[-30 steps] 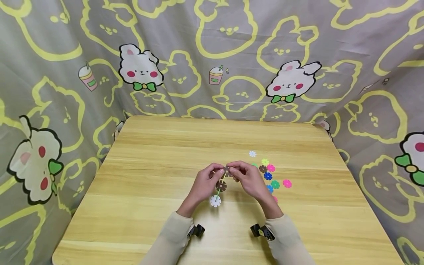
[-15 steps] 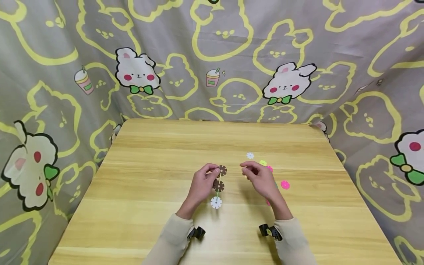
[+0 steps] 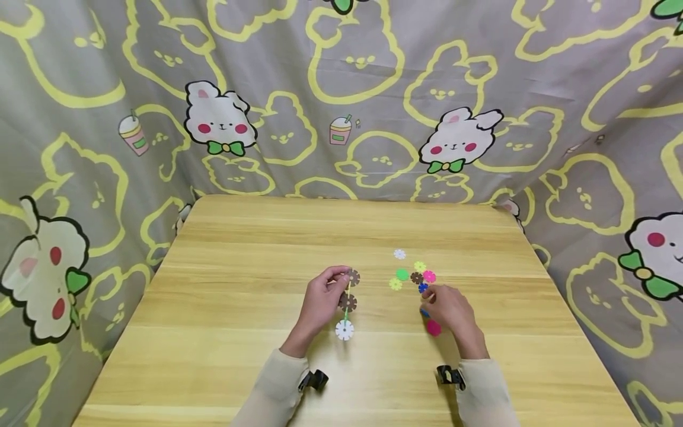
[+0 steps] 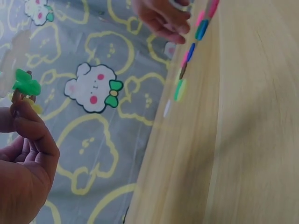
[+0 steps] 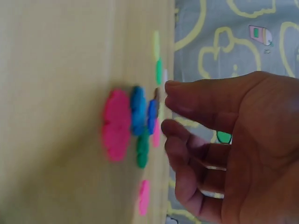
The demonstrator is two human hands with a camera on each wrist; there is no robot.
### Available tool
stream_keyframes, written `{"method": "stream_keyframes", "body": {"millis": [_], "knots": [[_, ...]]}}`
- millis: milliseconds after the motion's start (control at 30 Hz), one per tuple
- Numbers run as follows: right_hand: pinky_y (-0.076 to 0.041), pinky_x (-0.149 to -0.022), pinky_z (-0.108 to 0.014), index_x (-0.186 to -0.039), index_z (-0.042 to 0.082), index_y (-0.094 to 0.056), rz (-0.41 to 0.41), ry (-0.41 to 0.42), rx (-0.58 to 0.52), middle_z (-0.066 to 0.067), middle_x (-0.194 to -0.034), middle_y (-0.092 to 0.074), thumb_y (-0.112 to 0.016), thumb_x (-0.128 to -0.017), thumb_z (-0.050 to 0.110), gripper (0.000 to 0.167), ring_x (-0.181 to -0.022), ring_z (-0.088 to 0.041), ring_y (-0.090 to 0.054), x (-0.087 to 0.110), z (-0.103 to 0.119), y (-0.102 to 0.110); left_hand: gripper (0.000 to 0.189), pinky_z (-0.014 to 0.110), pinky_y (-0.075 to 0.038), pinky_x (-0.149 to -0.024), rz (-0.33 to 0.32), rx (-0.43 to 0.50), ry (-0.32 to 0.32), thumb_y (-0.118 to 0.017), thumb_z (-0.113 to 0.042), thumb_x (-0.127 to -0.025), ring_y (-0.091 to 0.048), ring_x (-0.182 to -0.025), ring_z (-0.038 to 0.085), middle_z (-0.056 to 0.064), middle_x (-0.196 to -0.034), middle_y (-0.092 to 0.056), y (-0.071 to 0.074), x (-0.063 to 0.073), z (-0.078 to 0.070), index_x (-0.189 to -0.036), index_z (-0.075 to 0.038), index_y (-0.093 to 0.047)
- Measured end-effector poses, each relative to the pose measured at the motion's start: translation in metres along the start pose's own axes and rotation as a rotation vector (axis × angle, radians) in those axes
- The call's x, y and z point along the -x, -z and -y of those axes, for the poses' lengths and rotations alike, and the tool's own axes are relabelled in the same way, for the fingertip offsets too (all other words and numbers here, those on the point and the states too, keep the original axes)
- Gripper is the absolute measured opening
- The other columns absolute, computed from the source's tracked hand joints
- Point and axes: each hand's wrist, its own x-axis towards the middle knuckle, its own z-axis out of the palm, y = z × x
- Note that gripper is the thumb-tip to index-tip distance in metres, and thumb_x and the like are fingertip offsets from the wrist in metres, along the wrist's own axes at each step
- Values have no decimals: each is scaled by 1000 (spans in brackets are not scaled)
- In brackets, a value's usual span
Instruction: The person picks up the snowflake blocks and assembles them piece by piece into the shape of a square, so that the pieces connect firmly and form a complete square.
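Note:
My left hand (image 3: 320,299) pinches the top brown disc (image 3: 354,277) of a chain of notched snowflake discs. Below it a yellow disc stands edge-on, then come a second brown disc (image 3: 348,303), an edge-on green disc (image 4: 26,84) and a white disc (image 3: 344,330) at the bottom. My right hand (image 3: 453,311) hovers over loose discs on the right, its fingers loosely bent. In the right wrist view, a gap shows between thumb and forefinger with nothing held. Near those fingertips lie a dark blue disc (image 5: 152,116), a lighter blue disc (image 5: 138,111) and a pink disc (image 5: 117,126).
Further loose discs lie flat on the wooden table (image 3: 240,296): a white disc (image 3: 399,254), a green disc (image 3: 402,274), a brown disc (image 3: 417,277) and several others. A patterned curtain (image 3: 373,160) encloses the table's back and sides.
My right hand has let go of the top of the chain and moved right, over the loose discs. My left hand keeps hold of the chain, having shifted slightly left.

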Motion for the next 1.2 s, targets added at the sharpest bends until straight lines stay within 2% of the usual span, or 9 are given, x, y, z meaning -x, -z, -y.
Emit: {"method": "stream_keyframes", "body": {"millis": [233,433,567,767,867,967,1033,1200], "knots": [[-45,-53,-30,-112,9,-67,21,-74,-2,-10,-99,-70,-76,-80,22,36,-73,-21,-58,2,-16,-11,23,17,-46,-54,-18,-23,18,-55,-13,-98,-56,-63,5,17,-92,-63,1,2,-1,-117,-4,-64],[-43,-52,-30,-104,9,-68,5,-92,-11,-11,-99,-69,-77,-81,24,29,-72,-22,-57,4,-21,-12,23,16,-46,-55,-18,-13,14,-55,-13,-99,-56,-63,4,23,-94,-64,1,2,0,-117,-2,-64],[-42,-55,-30,-98,7,-65,10,-47,-8,-9,-92,-66,-77,-82,23,26,-73,-21,-54,4,-22,-12,24,16,-46,-54,-11,-5,17,-55,-13,-99,-56,-62,4,27,-97,-63,1,1,0,-118,-2,-63],[-34,-54,-29,-94,10,-52,6,44,0,-3,-74,-54,-72,-87,22,24,-65,-19,-49,3,-18,-14,23,16,-47,-54,-17,-18,5,-55,-13,-98,-56,-62,5,22,-96,-64,2,-1,-1,-117,-2,-64],[-40,-55,-30,-100,10,-55,-3,76,-24,-3,-79,-60,-71,-88,22,23,-68,-18,-54,0,-15,-16,23,17,-48,-54,-21,-25,-1,-55,-13,-98,-57,-62,5,19,-94,-65,3,-1,-3,-117,-2,-64],[-48,-62,-33,-111,9,-60,-23,103,-65,-6,-90,-67,-69,-90,23,28,-76,-18,-60,-3,-12,-18,23,17,-47,-53,-18,-29,1,-55,-13,-98,-55,-60,5,20,-94,-64,3,0,-4,-117,-2,-64],[-49,-64,-33,-116,8,-61,-50,129,-96,-6,-93,-68,-68,-90,24,31,-78,-18,-61,-5,-8,-19,24,18,-46,-52,-16,-29,4,-55,-13,-98,-54,-59,4,20,-94,-64,4,0,-4,-117,-2,-64],[-39,-55,-25,-115,13,-60,-140,238,-198,-2,-75,-57,-65,-93,24,24,-63,-13,-48,-6,8,-20,23,17,-45,-52,-23,-24,10,-55,-12,-98,-53,-58,4,17,-92,-63,4,0,-2,-117,-3,-64]]}}
